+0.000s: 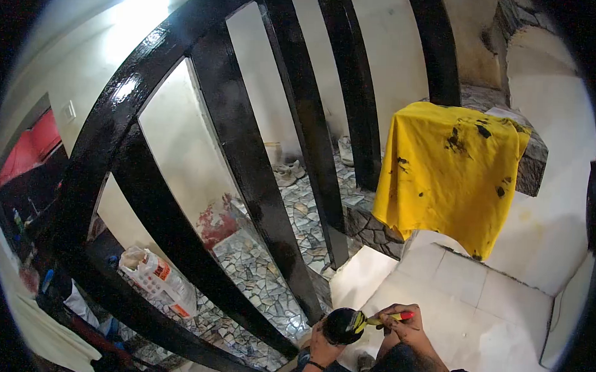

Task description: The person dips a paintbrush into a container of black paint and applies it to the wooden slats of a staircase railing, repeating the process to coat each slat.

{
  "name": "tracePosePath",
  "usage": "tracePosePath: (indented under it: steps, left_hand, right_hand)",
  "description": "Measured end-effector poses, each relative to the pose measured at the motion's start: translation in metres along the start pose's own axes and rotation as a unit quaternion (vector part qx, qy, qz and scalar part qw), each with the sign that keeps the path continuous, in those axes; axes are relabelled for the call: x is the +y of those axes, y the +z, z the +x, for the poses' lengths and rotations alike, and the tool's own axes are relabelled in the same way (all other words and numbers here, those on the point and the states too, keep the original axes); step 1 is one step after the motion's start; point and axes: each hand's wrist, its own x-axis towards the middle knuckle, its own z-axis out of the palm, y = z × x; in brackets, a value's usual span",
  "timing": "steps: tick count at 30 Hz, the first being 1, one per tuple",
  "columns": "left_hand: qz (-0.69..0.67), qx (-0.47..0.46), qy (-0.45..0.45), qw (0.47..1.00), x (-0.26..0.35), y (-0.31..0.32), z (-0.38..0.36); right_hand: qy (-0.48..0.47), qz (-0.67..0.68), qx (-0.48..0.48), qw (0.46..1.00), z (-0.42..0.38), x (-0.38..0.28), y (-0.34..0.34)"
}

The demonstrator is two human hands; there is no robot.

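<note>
My left hand (322, 347) is wrapped round a small round container (343, 326) with a dark inside, low in the view. In my right hand (401, 322) is a paintbrush (377, 320) with a yellow handle and a red end. The brush head lies over the container's rim, and yellow shows there among dark smears. Dark stains mark the fingers of my right hand. Above my hands rises a curved railing (240, 138) with glossy black slats. Some of its lower end is hidden behind my left hand and the container.
A yellow cloth (453, 172) with black stains hangs over a stone-patterned ledge (533, 169) at the right. Behind the slats are a white printed sack (157, 279), shoes (288, 174) and a stone-patterned floor (259, 266). Pale tiles (451, 309) cover the floor by my right hand.
</note>
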Motion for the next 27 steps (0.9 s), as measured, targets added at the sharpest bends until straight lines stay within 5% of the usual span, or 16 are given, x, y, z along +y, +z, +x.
tracePosePath:
  steps: [4, 7, 8, 12, 17, 20, 24, 27]
  left_hand:
    - [0.056, -0.041, 0.03, 0.997, -0.003, 0.004, -0.002]
    - [-0.049, -0.007, -0.046, 0.998, 0.002, 0.011, -0.008]
    - [0.058, -0.022, 0.038, 0.997, 0.003, 0.006, -0.005]
    - [0.022, 0.023, 0.002, 0.999, -0.002, -0.001, -0.012]
    - [0.026, 0.046, 0.007, 0.999, -0.002, -0.002, -0.02]
    - [-0.055, 0.067, -0.072, 0.994, 0.007, -0.007, -0.021]
    - [-0.024, 0.048, -0.105, 0.993, 0.004, -0.019, -0.013]
    - [-0.024, 0.046, -0.125, 0.991, 0.007, -0.021, -0.015]
  right_hand:
    - [0.087, -0.112, -0.012, 0.99, 0.001, 0.026, -0.002]
    - [0.047, -0.056, 0.018, 0.997, 0.004, 0.025, 0.005]
    - [0.033, -0.002, 0.022, 0.999, 0.006, 0.009, 0.012]
    - [-0.052, 0.071, 0.003, 0.996, 0.007, 0.0, 0.005]
    - [0.047, -0.074, -0.022, 0.996, 0.003, 0.022, 0.011]
    - [-0.036, -0.103, 0.031, 0.994, 0.01, 0.032, 0.019]
    - [-0.02, 0.05, 0.036, 0.998, 0.008, 0.0, 0.024]
    - [0.046, -0.086, -0.004, 0.995, 0.01, -0.002, 0.029]
